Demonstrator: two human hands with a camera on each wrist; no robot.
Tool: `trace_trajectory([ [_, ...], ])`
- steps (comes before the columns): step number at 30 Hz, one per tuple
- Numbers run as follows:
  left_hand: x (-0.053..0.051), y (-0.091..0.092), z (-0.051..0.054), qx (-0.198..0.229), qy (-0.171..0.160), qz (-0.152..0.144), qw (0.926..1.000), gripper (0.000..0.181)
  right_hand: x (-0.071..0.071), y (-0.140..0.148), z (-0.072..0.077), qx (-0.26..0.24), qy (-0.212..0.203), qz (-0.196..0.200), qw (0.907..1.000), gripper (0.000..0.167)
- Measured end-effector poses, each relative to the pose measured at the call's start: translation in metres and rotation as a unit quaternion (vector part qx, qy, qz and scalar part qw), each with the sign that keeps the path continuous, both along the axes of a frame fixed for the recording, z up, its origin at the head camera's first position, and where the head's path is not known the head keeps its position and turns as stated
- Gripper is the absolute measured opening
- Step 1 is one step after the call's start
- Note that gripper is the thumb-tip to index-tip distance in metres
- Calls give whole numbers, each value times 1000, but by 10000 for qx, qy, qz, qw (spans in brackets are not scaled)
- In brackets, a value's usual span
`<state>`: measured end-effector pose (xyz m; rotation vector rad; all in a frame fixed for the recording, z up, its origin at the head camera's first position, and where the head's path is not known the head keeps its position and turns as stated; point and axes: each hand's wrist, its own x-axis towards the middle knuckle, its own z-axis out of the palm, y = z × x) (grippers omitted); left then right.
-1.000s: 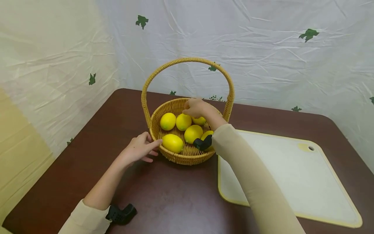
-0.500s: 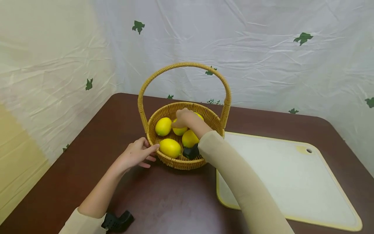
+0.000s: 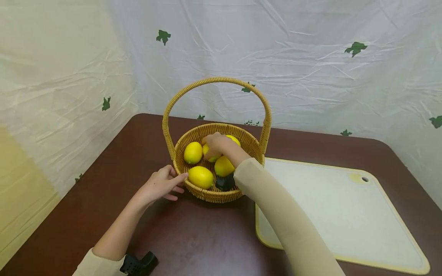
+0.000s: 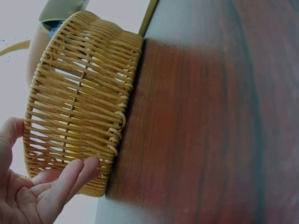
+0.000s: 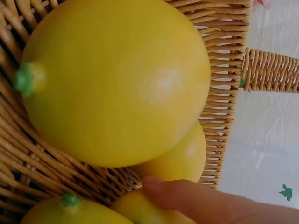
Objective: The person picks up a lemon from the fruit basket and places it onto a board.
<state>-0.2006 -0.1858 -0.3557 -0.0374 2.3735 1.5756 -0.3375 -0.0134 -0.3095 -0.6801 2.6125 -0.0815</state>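
While the left hand (image 3: 161,186) steadies the basket (image 3: 217,197), the right hand (image 3: 219,143) grasps a lemon (image 5: 135,207) inside

Because the basket is light-looking wicker, the left hand seems placed on its left side to stop it sliding. The thumb lies at the rim and the other fingers spread loosely against the outer wall, so this is a brace rather than a clenched hold. The right hand curls down over one lemon in the middle of the basket and appears to be grasping it; the thumb shows against the skin, but most of the fingers are hidden. That lemon is inside, among four other visible lemons, and the gaps between them presumably give the fingertips room.

The basket stands on the dark table (image 3: 200,230), its tall handle (image 3: 216,79) arching upright behind the right hand, which leaves the near side free to reach through. Just beside it on the right lies a white cutting board (image 3: 331,214).

The left forearm runs in low from the near left. The right arm, in its beige sleeve (image 3: 283,211), slants over the board's near-left part and the basket's front-right rim, with the wrist bent downward.
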Motion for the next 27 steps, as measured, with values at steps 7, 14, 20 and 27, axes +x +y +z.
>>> trace_trajectory([
  [7, 0, 2, 0, -3, 4, 22, 10000, 41, 3, 5, 5, -241, 337, 125, 9991, 54],
  [14, 0, 2, -1, 0, -41, 24, 10000, 42, 6, 9, 17, -466, 329, 230, 9981, 57],
  [20, 0, 0, 1, -34, -71, 10, 10000, 44, 11, 13, 35, -586, 617, 502, 9951, 59],
  [27, 0, -2, 4, -48, -101, -83, 9999, 45, 19, 26, 44, -904, 708, 583, 9917, 60],
])
